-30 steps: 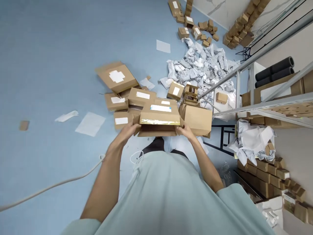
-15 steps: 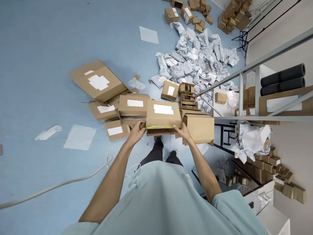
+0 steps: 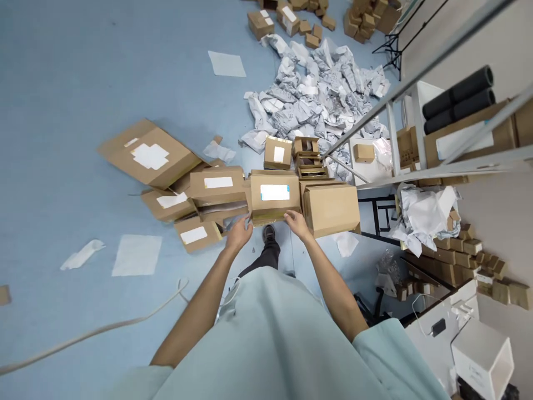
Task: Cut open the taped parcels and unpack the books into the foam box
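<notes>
In the middle, among other cartons, is a brown cardboard box (image 3: pixel 275 208) with a white and blue label on top. My right hand (image 3: pixel 297 224) grips its near edge at the right corner, fingertips pressed on the cardboard. At the near left corner, my left hand (image 3: pixel 239 234) is closed with thumb and fingers together on the edge; the exact grip is partly hidden. Left of this box lies a labelled carton (image 3: pixel 217 184) with an open side, some greyish plastic close to my left fingers. A plain carton (image 3: pixel 333 210) stands on the right.
Beyond the cartons lies a heap of grey-white mailing bags (image 3: pixel 312 94). A large tilted carton (image 3: pixel 154 153) rests at the left. Metal shelving (image 3: pixel 391 136) rises on the right. A white cable (image 3: pixel 104 328) and paper sheets (image 3: pixel 137 255) lie on the blue floor.
The labelled box, with both hands at its near edge, has moved slightly away from my body, between the other cartons. My view has shifted and one foot has stepped.
</notes>
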The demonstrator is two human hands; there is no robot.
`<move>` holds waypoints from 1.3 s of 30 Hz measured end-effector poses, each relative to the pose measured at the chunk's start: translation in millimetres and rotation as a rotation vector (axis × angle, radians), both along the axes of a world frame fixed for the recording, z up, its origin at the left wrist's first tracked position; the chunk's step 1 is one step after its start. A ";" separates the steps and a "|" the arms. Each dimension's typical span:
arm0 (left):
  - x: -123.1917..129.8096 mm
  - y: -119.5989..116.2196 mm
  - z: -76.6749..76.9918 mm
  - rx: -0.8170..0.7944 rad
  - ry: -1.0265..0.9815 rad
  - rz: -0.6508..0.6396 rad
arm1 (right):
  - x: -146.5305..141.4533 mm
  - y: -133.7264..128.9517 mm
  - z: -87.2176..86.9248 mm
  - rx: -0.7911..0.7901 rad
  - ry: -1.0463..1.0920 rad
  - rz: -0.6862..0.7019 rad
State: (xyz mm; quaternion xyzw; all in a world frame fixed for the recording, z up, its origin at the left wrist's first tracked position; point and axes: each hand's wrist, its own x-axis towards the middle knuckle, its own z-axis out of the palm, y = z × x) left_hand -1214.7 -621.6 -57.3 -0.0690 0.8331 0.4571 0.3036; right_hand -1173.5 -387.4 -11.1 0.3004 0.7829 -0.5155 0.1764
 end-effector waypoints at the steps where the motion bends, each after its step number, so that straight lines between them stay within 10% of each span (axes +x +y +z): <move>1: 5.4 3.2 10.7 -0.030 0.018 0.000 | 11.6 0.7 11.9 -0.045 0.018 -0.040; 8: 81.9 85.4 120.9 0.207 0.276 -0.155 | 166.4 28.7 126.0 -0.276 0.372 -0.387; 15: 284.6 224.6 199.0 0.502 0.277 -0.738 | 420.9 51.0 171.6 -0.051 0.529 -0.904; 24: 623.7 296.9 212.6 0.668 -0.112 -1.510 | 757.5 -6.0 154.9 0.121 0.773 -1.857; 31: 800.6 317.6 204.5 0.693 -0.293 -1.865 | 894.5 -50.3 142.6 0.266 0.712 -2.267; 39: 990.5 397.3 198.1 0.782 -0.452 -2.028 | 1056.8 -9.7 128.8 0.355 0.731 -2.418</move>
